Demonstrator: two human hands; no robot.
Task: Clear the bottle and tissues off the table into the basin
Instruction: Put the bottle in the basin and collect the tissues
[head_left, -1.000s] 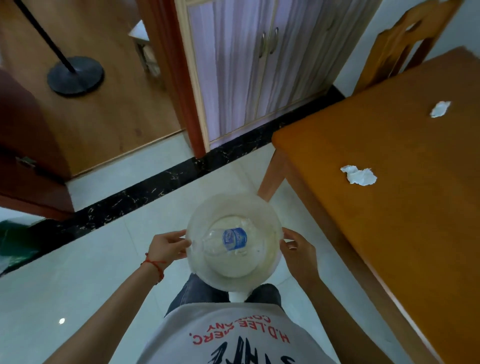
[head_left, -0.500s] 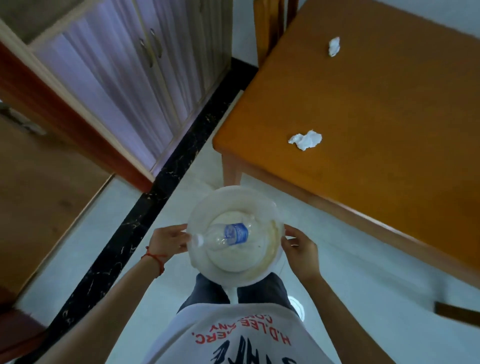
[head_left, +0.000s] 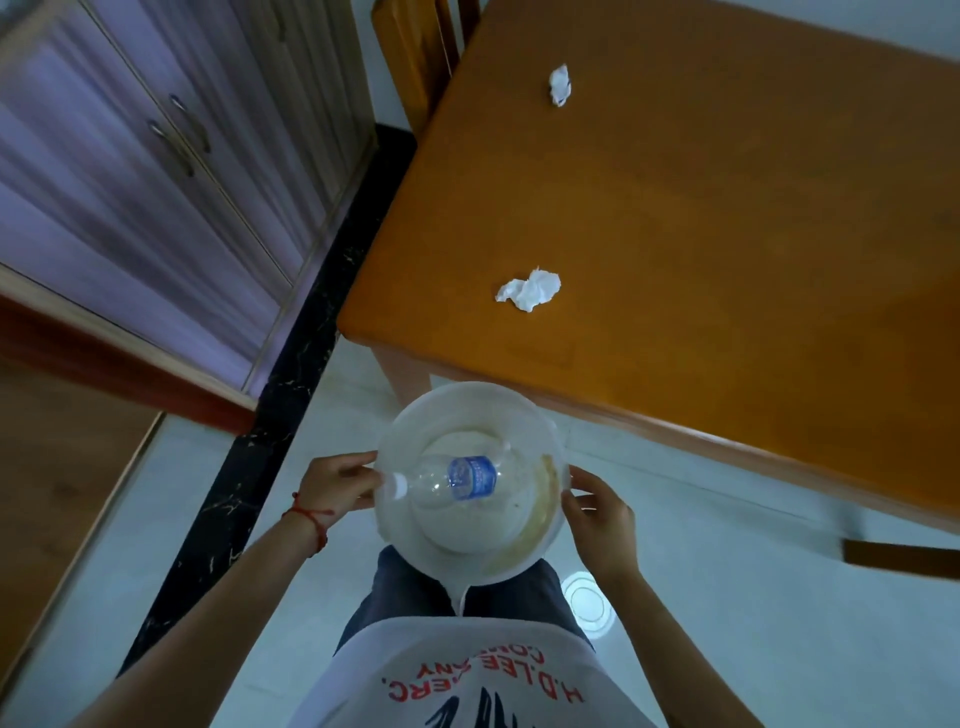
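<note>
I hold a white plastic basin (head_left: 530, 551) in front of my body, my left hand (head_left: 340, 486) on its left rim and my right hand (head_left: 602, 519) on its right rim. A clear plastic bottle (head_left: 452, 478) with a blue label and white cap lies on its side inside the basin. On the orange wooden table (head_left: 727, 234), one crumpled white tissue (head_left: 530, 293) rests near the front left corner. A second crumpled tissue (head_left: 560, 84) lies further back along the left edge.
A wooden chair (head_left: 421, 47) stands at the table's far left corner. Cabinet doors (head_left: 171, 156) with metal handles fill the left side, behind a black marble strip (head_left: 291, 374) on the pale tiled floor. A dark wooden piece (head_left: 898, 558) shows low at the right.
The view has swung toward the table, which now looks closer and larger. Both hands stay on the basin, and the bottle has rolled slightly toward the left rim.
</note>
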